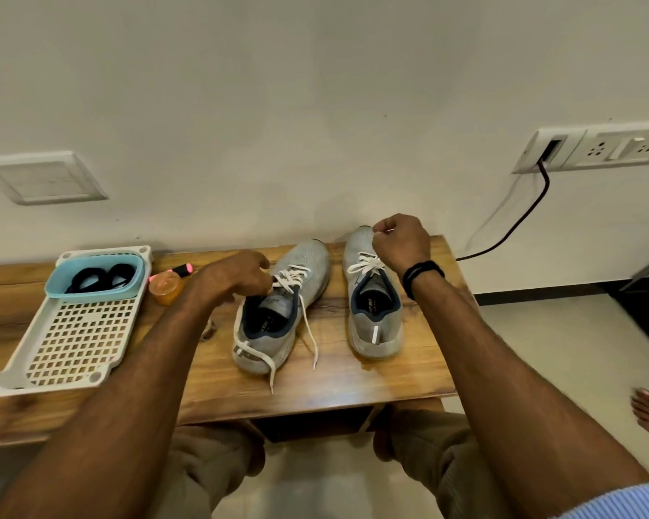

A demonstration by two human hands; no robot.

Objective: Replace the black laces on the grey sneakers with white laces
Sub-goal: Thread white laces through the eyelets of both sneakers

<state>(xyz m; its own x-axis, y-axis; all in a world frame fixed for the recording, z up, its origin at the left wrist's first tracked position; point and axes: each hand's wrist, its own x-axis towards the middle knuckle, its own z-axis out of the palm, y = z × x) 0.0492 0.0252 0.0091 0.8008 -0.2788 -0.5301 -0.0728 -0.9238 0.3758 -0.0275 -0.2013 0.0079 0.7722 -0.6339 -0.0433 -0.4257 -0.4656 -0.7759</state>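
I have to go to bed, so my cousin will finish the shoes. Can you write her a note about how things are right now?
The left hand pinches the white lace at the top of the left grey mesh sneaker.
The right hand pinches the other white lace, pulled up from the right grey mesh sneaker.
Both stand on the wooden table.
The coiled black laces lie in the light blue plastic tub.
Done: black laces out, white ones threaded.
Left: loose ends on the left sneaker; tighten and tie both.
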